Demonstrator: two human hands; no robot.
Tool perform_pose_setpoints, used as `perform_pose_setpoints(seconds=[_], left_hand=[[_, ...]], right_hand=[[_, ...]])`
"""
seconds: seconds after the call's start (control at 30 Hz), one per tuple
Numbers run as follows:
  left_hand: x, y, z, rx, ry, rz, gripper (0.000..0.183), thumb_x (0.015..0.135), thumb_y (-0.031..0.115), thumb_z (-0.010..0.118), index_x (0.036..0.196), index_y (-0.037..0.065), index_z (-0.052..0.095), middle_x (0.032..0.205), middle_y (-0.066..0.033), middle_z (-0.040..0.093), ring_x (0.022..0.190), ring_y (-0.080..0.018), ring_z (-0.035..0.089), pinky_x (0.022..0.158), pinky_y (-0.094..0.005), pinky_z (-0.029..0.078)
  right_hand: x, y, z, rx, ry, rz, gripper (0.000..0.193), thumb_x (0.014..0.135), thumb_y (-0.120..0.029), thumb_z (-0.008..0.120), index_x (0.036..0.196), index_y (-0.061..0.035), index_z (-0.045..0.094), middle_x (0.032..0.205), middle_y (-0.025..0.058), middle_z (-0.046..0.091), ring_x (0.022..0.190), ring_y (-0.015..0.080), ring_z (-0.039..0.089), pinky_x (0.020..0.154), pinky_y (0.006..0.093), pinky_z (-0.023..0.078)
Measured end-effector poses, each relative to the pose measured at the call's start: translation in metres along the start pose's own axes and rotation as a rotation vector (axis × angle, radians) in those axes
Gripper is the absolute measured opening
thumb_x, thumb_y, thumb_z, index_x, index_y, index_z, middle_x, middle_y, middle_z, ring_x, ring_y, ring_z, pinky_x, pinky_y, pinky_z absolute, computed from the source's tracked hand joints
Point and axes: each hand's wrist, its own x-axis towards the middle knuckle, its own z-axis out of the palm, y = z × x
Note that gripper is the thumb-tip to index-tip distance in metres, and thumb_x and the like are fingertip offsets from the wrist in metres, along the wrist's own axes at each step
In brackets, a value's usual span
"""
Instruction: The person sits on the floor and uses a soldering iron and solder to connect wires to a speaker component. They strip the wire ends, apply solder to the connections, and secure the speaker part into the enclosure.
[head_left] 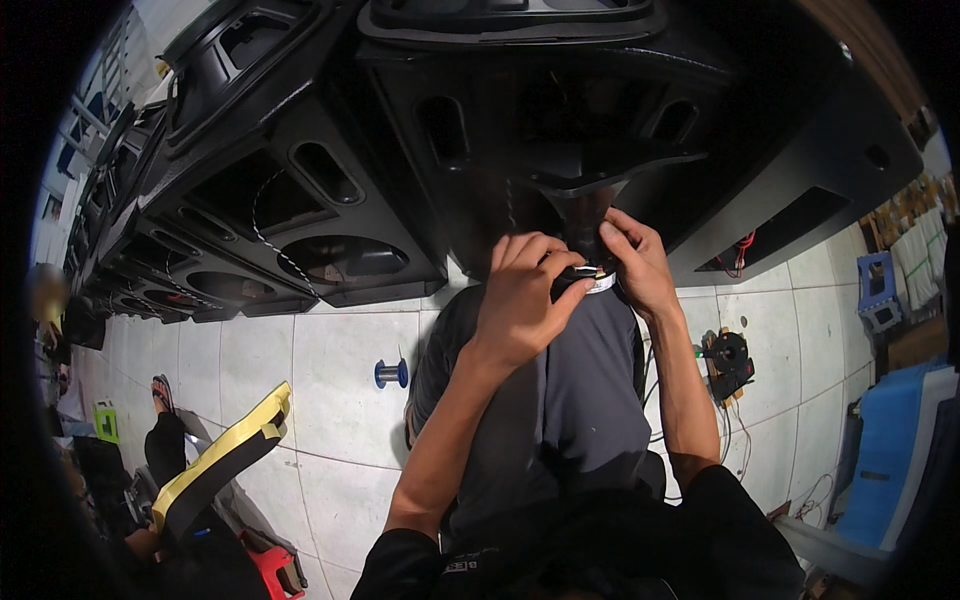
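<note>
A black speaker horn (585, 208) with a flared mouth stands over my lap, its narrow neck pointing down at a round part with a pale rim (602, 284). My right hand (641, 265) is closed about the neck and that round part from the right side. On the other side my left hand (522, 292) bends its fingers in a pinch at a small black piece beside the round part. What lies between those fingertips is mostly hidden. Just beyond both hands is a large black speaker cabinet (490, 95) with open cut-outs.
More black cabinets (330, 225) line up to the left, with twisted wires hanging from their openings. A blue spool of wire (391, 374) stands on the tiled floor. At right are a black round tool with cords (732, 362) and a blue stool (879, 290). Another person sits lower left.
</note>
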Motion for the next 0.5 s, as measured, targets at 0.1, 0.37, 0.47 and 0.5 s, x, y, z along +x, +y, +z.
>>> perform_pose_setpoints(seconds=[0.1,0.37,0.47,0.5], left_hand=[[0.001,0.0,0.0,-0.006,0.001,0.013,0.024,0.079,0.015,0.081,0.098,0.004,0.073,0.104,-0.0095,0.064,0.102,-0.0302,0.058,0.093,-0.0407,0.041],[-0.002,-0.006,0.004,-0.032,0.035,0.051,0.02,0.078,0.012,0.081,0.095,0.006,0.071,0.098,-0.0081,0.062,0.098,-0.0286,0.057,0.087,-0.0408,0.04],[-0.002,-0.007,0.003,-0.045,0.044,0.082,0.017,0.079,0.008,0.079,0.094,0.006,0.071,0.096,-0.0077,0.062,0.096,-0.028,0.058,0.086,-0.041,0.04],[-0.002,-0.009,0.003,-0.049,0.047,0.098,0.016,0.08,0.007,0.078,0.094,0.006,0.071,0.096,-0.0076,0.062,0.096,-0.0278,0.058,0.086,-0.0409,0.04]], right_hand=[[0.001,0.011,-0.007,0.019,0.09,-0.022,0.046,0.098,-0.021,0.067,0.133,0.0082,0.06,0.123,0.0155,0.068,0.111,0.0147,0.062,0.1,0.0291,0.046],[-0.038,-0.017,0.003,-0.407,0.227,-0.279,0.032,0.092,-0.015,0.071,0.12,-0.0003,0.071,0.124,0.0134,0.07,0.115,0.0244,0.063,0.102,0.036,0.046],[-0.048,-0.023,0.004,-0.611,0.156,-0.42,0.022,0.087,-0.009,0.073,0.107,-0.0004,0.075,0.124,0.0163,0.069,0.123,0.0299,0.059,0.104,0.0391,0.044],[-0.047,-0.024,0.004,-0.665,0.127,-0.434,0.022,0.086,-0.008,0.073,0.107,-0.0006,0.075,0.124,0.0156,0.069,0.121,0.0295,0.059,0.103,0.0393,0.045]])
